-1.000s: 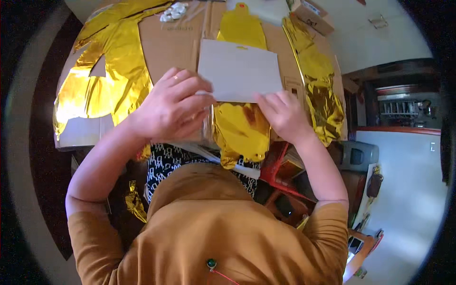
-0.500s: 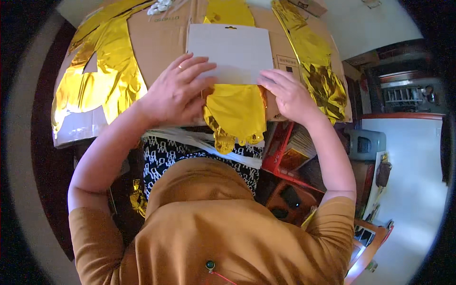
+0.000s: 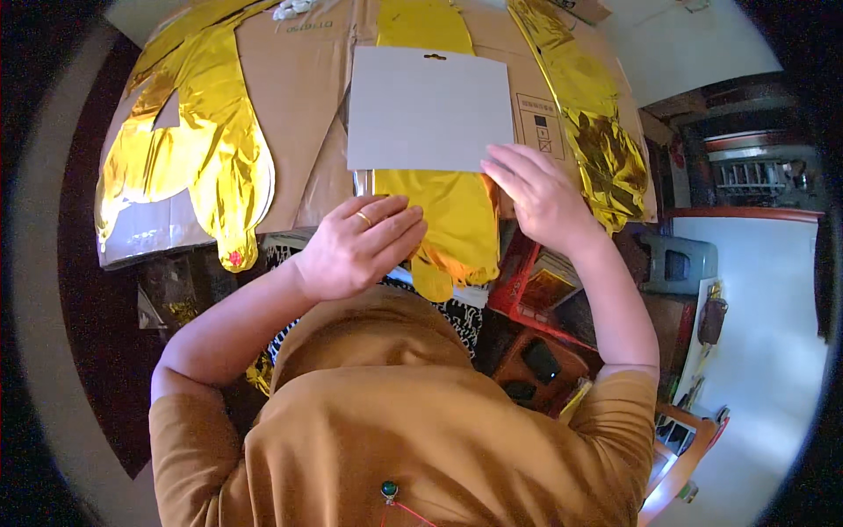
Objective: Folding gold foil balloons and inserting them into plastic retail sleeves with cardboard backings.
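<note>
A white card (image 3: 428,110) with a hang hole in its upper edge lies on a flat gold foil balloon (image 3: 457,206). The foil shows above the card and hangs below it over the near edge of the cardboard. My left hand (image 3: 356,244), a ring on one finger, is closed with fingers pressed together at the foil's left edge, below the card; its thumb is hidden. My right hand (image 3: 546,195) rests at the card's lower right corner with its fingers stretched out, holding nothing.
Flat cardboard (image 3: 294,97) covers the work surface. More gold foil balloons lie at left (image 3: 215,132) and right (image 3: 593,114). Near my right forearm are a red box (image 3: 516,285) with packets, a grey plastic stool (image 3: 676,265) and a dark phone (image 3: 539,360). A white surface stands far right.
My left hand has come down from the card's left side to the foil below it. The card and foil have shifted slightly toward me and right. My right hand stays near the card's corner.
</note>
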A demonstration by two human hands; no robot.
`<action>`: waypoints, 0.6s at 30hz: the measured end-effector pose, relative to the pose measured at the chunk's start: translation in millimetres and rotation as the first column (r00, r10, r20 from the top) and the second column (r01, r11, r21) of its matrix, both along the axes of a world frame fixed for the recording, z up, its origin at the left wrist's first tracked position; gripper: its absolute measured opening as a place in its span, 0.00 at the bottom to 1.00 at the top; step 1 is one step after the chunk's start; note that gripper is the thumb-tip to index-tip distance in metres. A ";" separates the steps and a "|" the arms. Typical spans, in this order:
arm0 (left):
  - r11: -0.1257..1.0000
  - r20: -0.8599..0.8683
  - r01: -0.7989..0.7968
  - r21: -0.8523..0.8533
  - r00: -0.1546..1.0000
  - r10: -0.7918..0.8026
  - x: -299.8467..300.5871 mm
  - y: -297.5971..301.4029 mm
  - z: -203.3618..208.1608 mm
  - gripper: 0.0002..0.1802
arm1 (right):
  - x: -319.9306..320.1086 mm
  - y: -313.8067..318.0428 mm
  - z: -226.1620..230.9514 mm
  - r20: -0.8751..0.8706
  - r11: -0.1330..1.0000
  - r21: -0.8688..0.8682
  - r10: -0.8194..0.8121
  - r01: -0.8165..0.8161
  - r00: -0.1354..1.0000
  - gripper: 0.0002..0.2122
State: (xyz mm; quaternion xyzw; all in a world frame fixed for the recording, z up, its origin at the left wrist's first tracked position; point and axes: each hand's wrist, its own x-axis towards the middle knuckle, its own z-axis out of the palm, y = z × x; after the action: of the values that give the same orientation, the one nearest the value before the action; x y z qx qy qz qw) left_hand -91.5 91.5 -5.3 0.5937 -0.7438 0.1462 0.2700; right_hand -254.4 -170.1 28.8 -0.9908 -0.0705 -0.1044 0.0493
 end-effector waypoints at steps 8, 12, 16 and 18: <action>0.985 0.040 -0.143 0.100 0.989 0.140 -0.8 25.5 5.0 0.30 | -15.1 22.5 0.6 -0.024 0.999 0.030 0.015 -0.014 1.000 0.30; 0.944 -0.021 -0.296 0.145 0.953 0.302 15.4 16.7 5.6 0.33 | -11.7 18.5 -15.2 0.124 0.999 -0.037 0.043 -0.039 0.991 0.27; 0.959 -0.043 -0.246 0.141 0.966 0.254 24.1 13.4 5.1 0.30 | -7.5 14.7 -28.3 0.230 0.998 -0.011 0.061 -0.060 0.971 0.24; 0.956 -0.039 -0.257 0.139 0.964 0.264 23.1 13.4 6.4 0.29 | -5.2 15.2 -26.1 0.217 0.996 0.072 0.037 -0.054 0.975 0.22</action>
State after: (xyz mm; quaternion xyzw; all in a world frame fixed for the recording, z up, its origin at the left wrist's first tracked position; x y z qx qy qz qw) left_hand -68.4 104.9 1.0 0.7072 -0.6591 0.1137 0.2292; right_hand -259.6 -154.9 2.8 -0.9691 -0.0939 -0.2128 0.0821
